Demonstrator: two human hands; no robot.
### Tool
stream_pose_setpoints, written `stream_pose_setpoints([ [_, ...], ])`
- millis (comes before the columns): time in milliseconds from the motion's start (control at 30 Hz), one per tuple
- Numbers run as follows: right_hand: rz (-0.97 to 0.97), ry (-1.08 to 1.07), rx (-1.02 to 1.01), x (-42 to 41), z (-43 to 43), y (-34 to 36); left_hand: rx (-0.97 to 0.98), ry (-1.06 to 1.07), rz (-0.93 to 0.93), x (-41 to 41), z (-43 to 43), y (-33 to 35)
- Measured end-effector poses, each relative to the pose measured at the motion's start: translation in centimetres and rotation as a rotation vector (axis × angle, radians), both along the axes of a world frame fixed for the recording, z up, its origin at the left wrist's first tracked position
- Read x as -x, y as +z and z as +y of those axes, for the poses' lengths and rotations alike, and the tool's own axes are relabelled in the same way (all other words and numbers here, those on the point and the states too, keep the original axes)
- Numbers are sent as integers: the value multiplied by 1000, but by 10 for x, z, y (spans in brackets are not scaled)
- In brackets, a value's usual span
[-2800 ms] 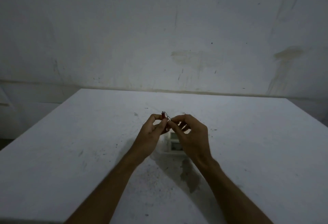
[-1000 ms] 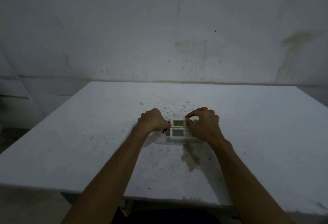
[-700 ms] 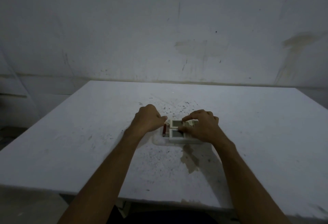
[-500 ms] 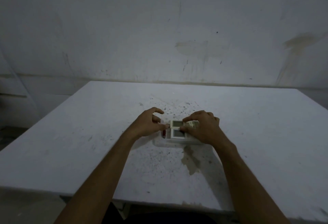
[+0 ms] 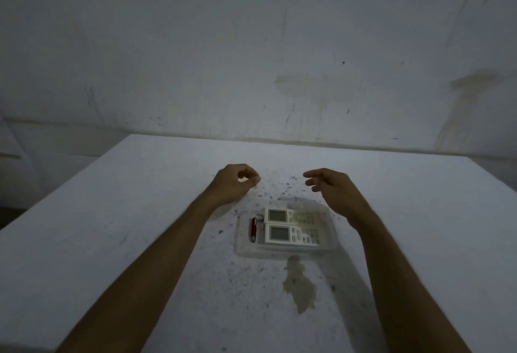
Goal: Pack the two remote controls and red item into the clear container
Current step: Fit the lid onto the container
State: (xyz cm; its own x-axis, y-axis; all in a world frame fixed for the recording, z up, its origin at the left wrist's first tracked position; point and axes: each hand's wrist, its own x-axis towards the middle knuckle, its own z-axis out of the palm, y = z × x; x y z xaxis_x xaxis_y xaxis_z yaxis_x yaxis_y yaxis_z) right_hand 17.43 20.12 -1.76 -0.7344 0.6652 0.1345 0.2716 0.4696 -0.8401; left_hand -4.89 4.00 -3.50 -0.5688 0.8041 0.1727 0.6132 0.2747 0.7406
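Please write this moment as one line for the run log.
left hand: empty | right hand: empty | two remote controls and red item: inside clear container | packing looks done

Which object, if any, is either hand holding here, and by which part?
Nothing is held. The left hand and right hand hover empty beyond the clear container, where both remotes and the red item lie.
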Motion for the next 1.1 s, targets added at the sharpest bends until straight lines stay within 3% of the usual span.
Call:
stream_pose_setpoints([
  [100, -92, 103, -104, 18, 30, -6, 34, -65, 235, 20, 27, -20],
  [233, -443, 115, -421, 34, 59, -36, 49, -70, 232, 29, 46, -33],
  [300, -531, 128, -553, 37, 65, -52, -3, -46, 231, 32, 52, -37],
  [433, -523, 145, -604, 41, 71, -67, -78, -30, 161, 40, 60, -46],
  [600, -489, 87, -580, 46, 71, -65, -156, -149, 228, 37, 59, -48],
  [667, -380, 72, -486, 43, 69, -59, -183, -160, 212, 32, 58, -46],
  [767, 16, 82, -218, 35, 67, -41, -251, -134, 182, 20, 60, -32],
  [1100, 270, 113, -563, 38, 33, 26, -392, -226, 280, -33, 38, 49],
])
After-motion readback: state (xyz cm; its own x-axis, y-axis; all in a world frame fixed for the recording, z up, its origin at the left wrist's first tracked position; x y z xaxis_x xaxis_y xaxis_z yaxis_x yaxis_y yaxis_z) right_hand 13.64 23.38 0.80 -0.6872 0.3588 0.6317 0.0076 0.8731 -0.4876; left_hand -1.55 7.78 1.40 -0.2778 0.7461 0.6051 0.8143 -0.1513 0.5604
